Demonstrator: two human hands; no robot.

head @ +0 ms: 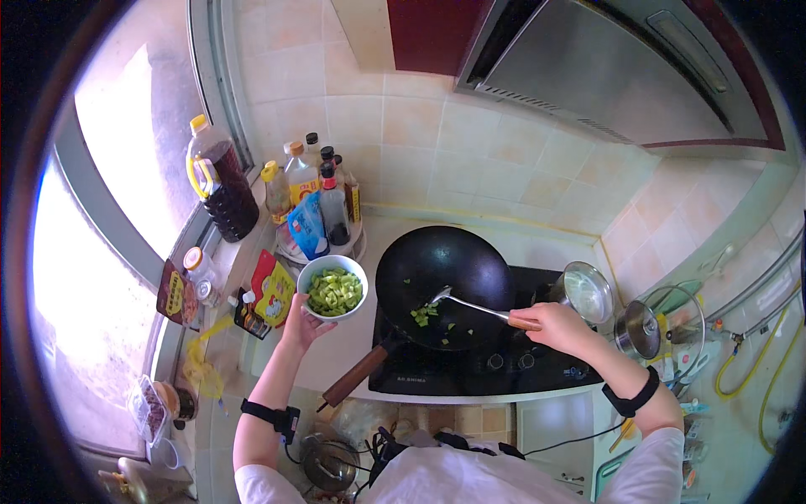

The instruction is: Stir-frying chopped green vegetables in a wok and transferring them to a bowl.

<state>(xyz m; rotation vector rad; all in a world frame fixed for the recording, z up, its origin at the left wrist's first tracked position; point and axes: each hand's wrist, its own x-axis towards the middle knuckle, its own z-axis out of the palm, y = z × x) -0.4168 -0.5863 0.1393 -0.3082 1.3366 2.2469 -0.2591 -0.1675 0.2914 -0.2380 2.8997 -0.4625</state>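
My left hand [304, 324] holds a white bowl [303, 277] by its lower left side, with the thumb at the rim. Sliced green peppers [335, 291] nearly fill the bowl, which is left of a black wok [441, 252]. In my right hand [555, 322] is the wooden handle of a metal spatula [472, 306], its blade low inside the wok. Beside the blade lies a small pile of green pepper pieces [424, 314], and a few more are scattered over the wok. The wok rests on a black glass gas stove [441, 378], its wooden handle [356, 376] pointing towards me.
Seasoning bottles [334, 205] and a blue pouch [307, 225] crowd a round rack behind the bowl. A large bottle of dark liquid [230, 189] stands by the window. Right of the wok is a metal pot [585, 293], near a glass lid [637, 330]. A range hood [604, 69] hangs above.
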